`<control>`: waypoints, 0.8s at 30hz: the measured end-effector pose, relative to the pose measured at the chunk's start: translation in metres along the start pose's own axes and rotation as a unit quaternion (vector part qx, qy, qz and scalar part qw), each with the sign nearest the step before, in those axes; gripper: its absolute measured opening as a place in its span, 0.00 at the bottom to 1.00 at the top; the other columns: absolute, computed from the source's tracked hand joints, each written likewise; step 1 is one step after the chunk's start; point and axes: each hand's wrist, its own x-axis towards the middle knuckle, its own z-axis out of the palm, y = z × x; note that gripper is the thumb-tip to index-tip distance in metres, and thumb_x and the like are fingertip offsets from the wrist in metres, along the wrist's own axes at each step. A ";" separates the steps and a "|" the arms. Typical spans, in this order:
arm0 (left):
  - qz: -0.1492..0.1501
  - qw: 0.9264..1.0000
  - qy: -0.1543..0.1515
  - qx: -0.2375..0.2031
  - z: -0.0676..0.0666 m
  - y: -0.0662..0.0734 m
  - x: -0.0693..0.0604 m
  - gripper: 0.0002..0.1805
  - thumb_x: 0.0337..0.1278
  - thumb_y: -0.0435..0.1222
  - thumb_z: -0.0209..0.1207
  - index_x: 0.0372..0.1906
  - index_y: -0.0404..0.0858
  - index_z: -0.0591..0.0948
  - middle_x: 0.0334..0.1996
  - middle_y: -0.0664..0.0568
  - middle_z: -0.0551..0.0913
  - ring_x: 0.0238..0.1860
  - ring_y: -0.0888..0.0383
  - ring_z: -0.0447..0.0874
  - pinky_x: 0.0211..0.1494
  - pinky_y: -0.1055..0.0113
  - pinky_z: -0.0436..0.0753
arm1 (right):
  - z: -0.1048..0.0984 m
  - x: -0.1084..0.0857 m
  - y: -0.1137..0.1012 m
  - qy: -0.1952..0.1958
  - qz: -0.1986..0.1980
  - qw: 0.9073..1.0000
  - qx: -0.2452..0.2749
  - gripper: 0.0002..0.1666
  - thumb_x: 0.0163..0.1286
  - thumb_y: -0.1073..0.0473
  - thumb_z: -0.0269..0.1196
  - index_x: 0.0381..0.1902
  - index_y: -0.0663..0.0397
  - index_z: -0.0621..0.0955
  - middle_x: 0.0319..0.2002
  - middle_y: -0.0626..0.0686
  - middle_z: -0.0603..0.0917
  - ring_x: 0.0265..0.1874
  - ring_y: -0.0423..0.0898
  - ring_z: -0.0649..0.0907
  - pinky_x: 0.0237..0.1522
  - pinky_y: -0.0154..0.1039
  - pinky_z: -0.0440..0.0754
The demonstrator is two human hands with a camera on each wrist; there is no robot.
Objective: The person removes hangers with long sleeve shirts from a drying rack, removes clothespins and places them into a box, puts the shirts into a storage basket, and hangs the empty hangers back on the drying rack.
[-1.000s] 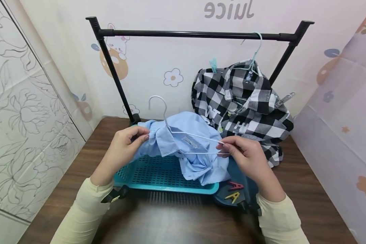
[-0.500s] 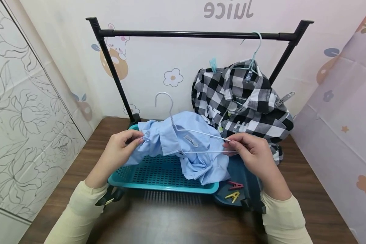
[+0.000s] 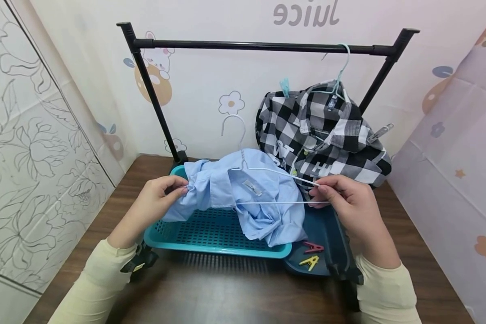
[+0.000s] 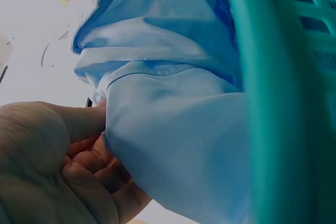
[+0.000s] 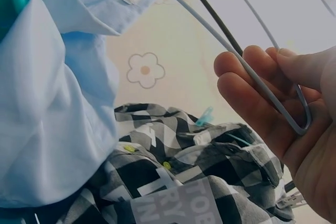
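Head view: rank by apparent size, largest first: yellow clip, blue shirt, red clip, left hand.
1. Blue shirt
2. Left hand
3. Yellow clip and red clip: too alike to rank; they lie at different angles.

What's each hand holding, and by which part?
Left hand pinches the blue shirt near one shoulder; right hand grips the white hanger by one end.

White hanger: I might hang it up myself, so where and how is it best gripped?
Probably by the neck below the hook, from the near side: the hook stands upward, its curve free, while the right hand holds only one end of the white hanger.
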 end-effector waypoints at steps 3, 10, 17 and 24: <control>-0.005 1.000 -0.009 0.002 0.000 -0.002 0.000 0.08 0.70 0.34 0.63 0.49 0.40 0.86 0.41 0.50 0.87 0.39 0.54 0.81 0.42 0.72 0.84 | -0.004 0.000 0.001 0.002 -0.009 1.000 0.002 0.08 0.73 0.71 0.61 0.46 0.63 0.84 0.36 0.53 0.89 0.30 0.43 0.91 0.34 0.36 0.87; -0.016 1.000 -0.024 0.000 -0.001 -0.005 -0.001 0.08 0.70 0.34 0.63 0.50 0.40 0.86 0.42 0.49 0.87 0.40 0.54 0.81 0.43 0.73 0.84 | -0.011 -0.001 0.005 0.011 -0.013 1.000 0.006 0.08 0.73 0.73 0.61 0.46 0.63 0.84 0.36 0.54 0.89 0.29 0.42 0.91 0.33 0.37 0.87; -0.020 0.999 -0.040 -0.009 -0.001 -0.007 -0.001 0.08 0.70 0.33 0.63 0.50 0.39 0.86 0.40 0.50 0.86 0.37 0.53 0.80 0.40 0.71 0.83 | -0.017 -0.002 0.006 0.018 -0.009 1.000 0.005 0.08 0.73 0.73 0.60 0.46 0.65 0.83 0.36 0.56 0.89 0.29 0.43 0.91 0.33 0.37 0.87; -0.017 0.999 -0.034 -0.007 0.000 -0.011 -0.003 0.08 0.69 0.34 0.64 0.49 0.40 0.86 0.39 0.51 0.86 0.37 0.54 0.80 0.40 0.70 0.83 | -0.025 -0.004 0.007 0.022 0.005 1.000 -0.004 0.09 0.74 0.73 0.60 0.47 0.63 0.84 0.36 0.51 0.90 0.30 0.43 0.91 0.34 0.36 0.87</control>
